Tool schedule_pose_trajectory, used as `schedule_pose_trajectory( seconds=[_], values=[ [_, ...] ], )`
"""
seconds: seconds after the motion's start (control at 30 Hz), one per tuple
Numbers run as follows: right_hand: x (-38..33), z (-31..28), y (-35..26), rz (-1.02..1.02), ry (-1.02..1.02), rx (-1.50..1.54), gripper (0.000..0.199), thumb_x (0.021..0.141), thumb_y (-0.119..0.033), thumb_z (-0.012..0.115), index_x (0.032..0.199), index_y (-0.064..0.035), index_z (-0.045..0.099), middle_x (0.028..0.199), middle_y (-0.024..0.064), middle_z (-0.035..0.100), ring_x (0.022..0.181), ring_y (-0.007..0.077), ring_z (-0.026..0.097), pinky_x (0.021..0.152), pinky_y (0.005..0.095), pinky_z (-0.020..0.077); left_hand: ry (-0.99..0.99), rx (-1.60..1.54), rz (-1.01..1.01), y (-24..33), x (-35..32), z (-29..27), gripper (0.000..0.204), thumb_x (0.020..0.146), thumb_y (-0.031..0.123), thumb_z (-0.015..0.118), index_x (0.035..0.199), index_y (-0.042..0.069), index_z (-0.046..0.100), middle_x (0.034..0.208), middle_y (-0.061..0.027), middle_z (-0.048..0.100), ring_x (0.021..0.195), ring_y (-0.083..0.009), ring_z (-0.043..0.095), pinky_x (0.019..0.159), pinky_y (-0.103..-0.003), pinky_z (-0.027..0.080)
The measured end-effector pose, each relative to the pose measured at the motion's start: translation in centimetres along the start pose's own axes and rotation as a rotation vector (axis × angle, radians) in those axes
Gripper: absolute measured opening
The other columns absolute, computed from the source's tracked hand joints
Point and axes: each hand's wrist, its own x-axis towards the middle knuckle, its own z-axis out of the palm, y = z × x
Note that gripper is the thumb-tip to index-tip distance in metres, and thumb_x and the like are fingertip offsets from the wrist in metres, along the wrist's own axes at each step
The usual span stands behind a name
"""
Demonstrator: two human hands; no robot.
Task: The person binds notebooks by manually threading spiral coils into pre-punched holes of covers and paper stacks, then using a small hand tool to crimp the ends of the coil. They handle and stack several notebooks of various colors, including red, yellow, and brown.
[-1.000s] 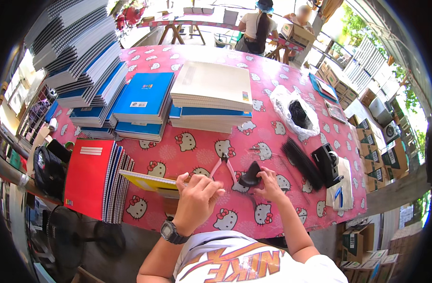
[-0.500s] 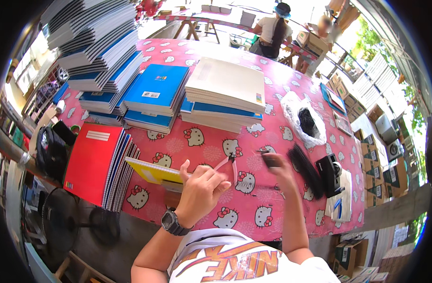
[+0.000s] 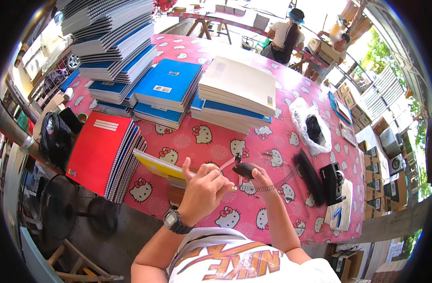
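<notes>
The yellow notebook (image 3: 161, 168) lies at the near edge of the counter (image 3: 204, 141), its right end under the left hand (image 3: 204, 186). The left hand is closed around that end. The right hand (image 3: 257, 178) is closed on a dark tool (image 3: 245, 169) just right of the left hand; a thin coil (image 3: 272, 185) runs from its fingers toward the black comb bindings (image 3: 309, 175). A red notebook stack (image 3: 100, 151) sits left of the yellow notebook, overhanging the counter edge. Blue notebook stacks (image 3: 166, 92) and a white stack (image 3: 237, 89) stand behind. Bare pink cloth remains between these stacks and the hands. A tape dispenser (image 3: 332, 181) stands near the right edge.
</notes>
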Motion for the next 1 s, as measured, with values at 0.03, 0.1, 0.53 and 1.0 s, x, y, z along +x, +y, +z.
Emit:
schedule_pose_trajectory(
  seconds=[0.03, 0.1, 0.53, 1.0],
  values=[
    [0.5, 0.3, -0.4, 0.029, -0.007, -0.025, 0.044, 0.085, -0.038, 0.058, 0.112, -0.0026, 0.06, 0.094, 0.0031, 0.063, 0.083, 0.0093, 0.056, 0.073, 0.0251, 0.043, 0.005, 0.003, -0.002, -0.2, -0.1, -0.3, 0.018, 0.075, 0.032, 0.07, 0.079, 0.016, 0.063, 0.08, 0.0037, 0.06, 0.093, -0.0159, 0.055, 0.102, -0.055, 0.012],
    [0.7, 3.7, -6.0, 0.17, -0.052, 0.171, 0.05, 0.08, -0.047, 0.061, 0.098, -0.0007, 0.067, 0.097, 0.0053, 0.065, 0.089, 0.0138, 0.06, 0.078, 0.0259, 0.044, 0.121, 0.127, -0.176, -1.0, -0.8, -1.4, 0.022, 0.067, 0.034, 0.075, 0.074, 0.017, 0.062, 0.08, 0.0047, 0.059, 0.092, -0.0154, 0.055, 0.104, -0.057, 0.011],
    [3.8, 2.9, -7.7, -0.146, -0.185, -0.8, 0.055, 0.072, -0.051, 0.064, 0.093, 0.0, 0.068, 0.104, 0.0173, 0.061, 0.095, 0.0243, 0.057, 0.087, 0.0354, 0.0427, 0.161, 0.092, -0.134, -1.5, -0.6, -1.4, 0.027, 0.057, 0.031, 0.081, 0.073, 0.018, 0.064, 0.075, 0.0043, 0.061, 0.093, -0.0161, 0.057, 0.105, -0.058, 0.008],
    [6.3, 5.2, -9.5, -0.117, -0.316, -0.792, 0.058, 0.07, -0.055, 0.065, 0.098, -0.0041, 0.069, 0.107, 0.0187, 0.061, 0.105, 0.0299, 0.055, 0.095, 0.0406, 0.0378, 0.178, 0.18, -0.235, -3.0, -2.0, -3.1, 0.03, 0.063, 0.035, 0.078, 0.081, 0.017, 0.064, 0.085, 0.0037, 0.058, 0.101, -0.0184, 0.053, 0.107, -0.063, 0.004]
  ],
)
